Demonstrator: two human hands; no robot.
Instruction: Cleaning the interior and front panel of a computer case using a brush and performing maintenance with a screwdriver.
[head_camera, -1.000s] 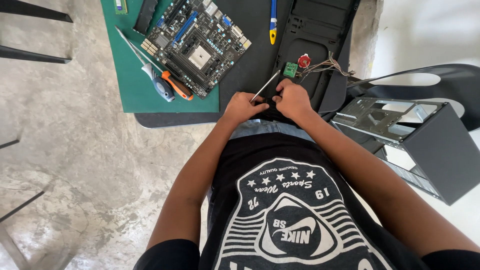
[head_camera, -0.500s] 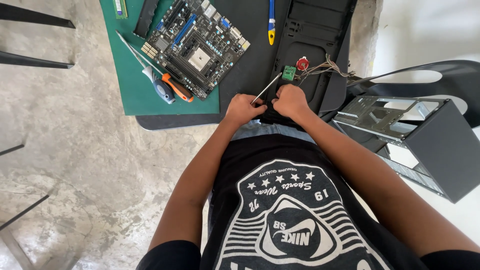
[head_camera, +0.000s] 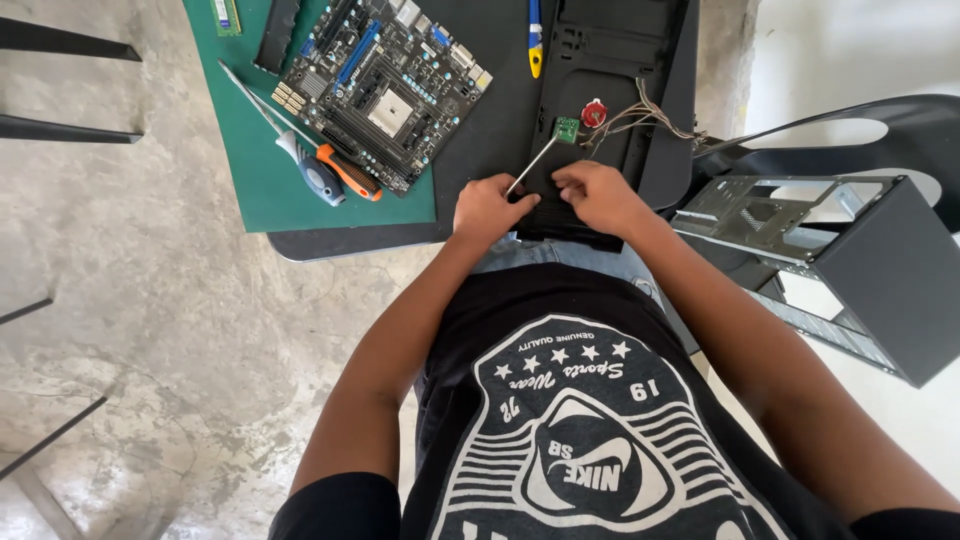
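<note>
View from above the seated person, looking down over a printed black shirt to the edge of a dark counter (head_camera: 480, 130). The left hand (head_camera: 490, 208) is curled closed around the handle end of a thin screwdriver (head_camera: 532, 166), whose bare metal shaft slants up and to the right, its tip at a small green circuit board (head_camera: 567, 129). The right hand (head_camera: 598, 195), fingers bent and pressed down, rests just beside the left on the near end of a black computer case panel (head_camera: 610, 60); whether it pinches anything cannot be told. The small green board lies on this panel, next to a round red part (head_camera: 594, 112) from which a bundle of thin wires (head_camera: 650, 115) runs to the right. Left of the panel, a green mat (head_camera: 260, 190) carries a motherboard (head_camera: 385, 85), with two screwdrivers along its lower left edge, one with a blue-grey handle (head_camera: 318, 180), one with an orange handle (head_camera: 350, 172). A yellow-and-blue tool (head_camera: 535, 40) lies at the top between motherboard and panel. To the right, off the counter, a grey metal computer chassis (head_camera: 850, 270) rests on a black plastic chair (head_camera: 880, 140). The floor (head_camera: 130, 330) is bare concrete.
</note>
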